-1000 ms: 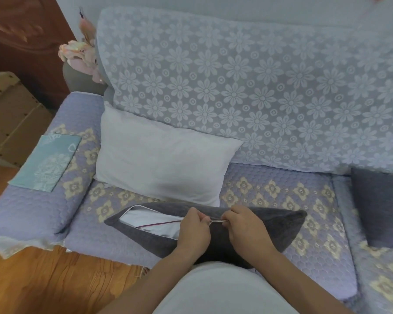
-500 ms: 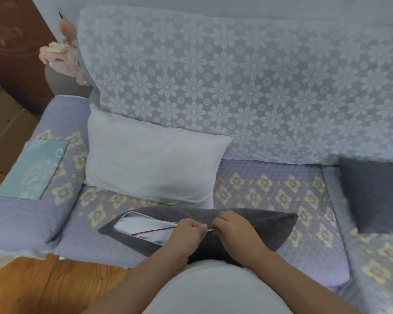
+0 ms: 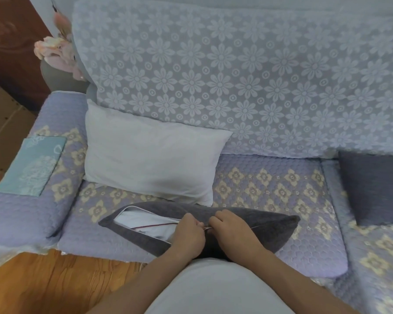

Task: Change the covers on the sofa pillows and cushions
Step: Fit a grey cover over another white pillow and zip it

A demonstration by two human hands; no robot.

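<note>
Both hands pinch the grey cushion cover's zipper

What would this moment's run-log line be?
step: zipper on grey cushion cover | left hand: pinching zipper | right hand: gripping cover | opening: partly open, white insert showing

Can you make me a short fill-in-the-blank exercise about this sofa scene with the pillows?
1. Both hands, left hand and right hand, work at the zipper of the ____ grey cushion cover.
2. The bare white pillow leans against the sofa's ____.
3. The folded teal cover lies on the sofa's ____.

Missing words: dark; backrest; armrest
</note>
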